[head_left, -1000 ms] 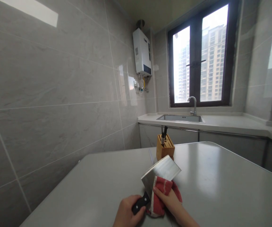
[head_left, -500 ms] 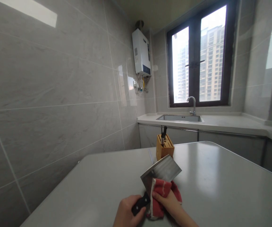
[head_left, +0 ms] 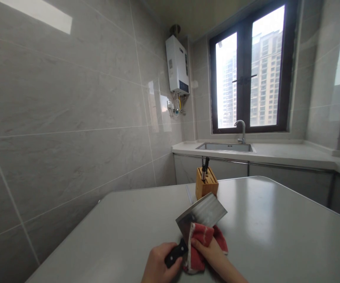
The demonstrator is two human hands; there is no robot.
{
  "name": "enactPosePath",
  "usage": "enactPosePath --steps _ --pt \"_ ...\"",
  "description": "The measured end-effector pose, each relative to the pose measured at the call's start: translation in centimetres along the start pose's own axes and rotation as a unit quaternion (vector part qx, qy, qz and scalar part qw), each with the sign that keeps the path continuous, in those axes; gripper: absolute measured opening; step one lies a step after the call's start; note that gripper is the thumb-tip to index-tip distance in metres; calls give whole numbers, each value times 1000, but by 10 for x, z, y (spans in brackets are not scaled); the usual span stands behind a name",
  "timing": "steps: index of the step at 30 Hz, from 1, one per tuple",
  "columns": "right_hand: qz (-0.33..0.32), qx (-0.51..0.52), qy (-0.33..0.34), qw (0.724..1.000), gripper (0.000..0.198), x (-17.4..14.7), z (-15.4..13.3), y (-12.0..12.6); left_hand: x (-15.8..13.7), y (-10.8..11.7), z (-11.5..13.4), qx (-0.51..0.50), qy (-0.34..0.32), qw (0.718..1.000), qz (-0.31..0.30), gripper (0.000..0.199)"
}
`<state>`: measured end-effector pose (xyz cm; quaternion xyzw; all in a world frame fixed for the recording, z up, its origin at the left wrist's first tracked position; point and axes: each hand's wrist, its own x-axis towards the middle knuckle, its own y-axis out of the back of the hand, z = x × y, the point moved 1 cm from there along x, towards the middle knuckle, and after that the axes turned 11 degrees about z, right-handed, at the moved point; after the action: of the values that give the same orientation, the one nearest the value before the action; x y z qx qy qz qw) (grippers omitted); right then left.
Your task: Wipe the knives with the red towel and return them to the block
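Tiled wall: grey marbled tiles [head_left: 69, 98] with pale joints fill the left side, down to the table's slanting left edge.
Table, left part: the pale tabletop [head_left: 99, 236] stretches broadly from that edge to the hands, giving wide lateral room; its far left corner is cut at an angle.
Left hand: the left hand [head_left: 160, 261] is closed around the black riveted handle of the cleaver [head_left: 207, 212].
Water heater: a white wall-mounted water heater [head_left: 176, 65] hangs beyond the table; a dark label near its top, marks on its side and a dark lower panel are too small to read.
Cleaver: in front of the person, broad blade slanting up to the right; the cloth hides its lower right part. Its upper edge overlaps the knife block in view; whether they touch cannot be told.
Cloth: a red terry cloth [head_left: 200, 236] with a pale border lies against the blade.
Right hand: the right hand [head_left: 213, 253] grips the cloth, thumb on top.
Knife block: a slotted wooden knife block [head_left: 205, 189] with dark handles [head_left: 207, 162] stands near the table's far edge.
Sink: a steel sink [head_left: 223, 147] and curved faucet [head_left: 243, 131] sit under a dark-framed window [head_left: 243, 94].
Table, right part: tabletop spreads widely from the right hand to a long slanting edge, with the white countertop [head_left: 285, 148] and grey cabinets [head_left: 291, 181] beyond.
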<state>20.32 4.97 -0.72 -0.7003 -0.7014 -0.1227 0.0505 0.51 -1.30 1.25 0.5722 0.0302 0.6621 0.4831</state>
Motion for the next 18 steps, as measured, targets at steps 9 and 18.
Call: enactPosePath --steps 9,18 --pt "-1 16 13 1000 52 -2 0 -1 1 1 1 -12 5 1000 0 21" --pt "-26 8 23 999 49 -5 -2 0 1 0 1 -19 8 1000 -10 22"
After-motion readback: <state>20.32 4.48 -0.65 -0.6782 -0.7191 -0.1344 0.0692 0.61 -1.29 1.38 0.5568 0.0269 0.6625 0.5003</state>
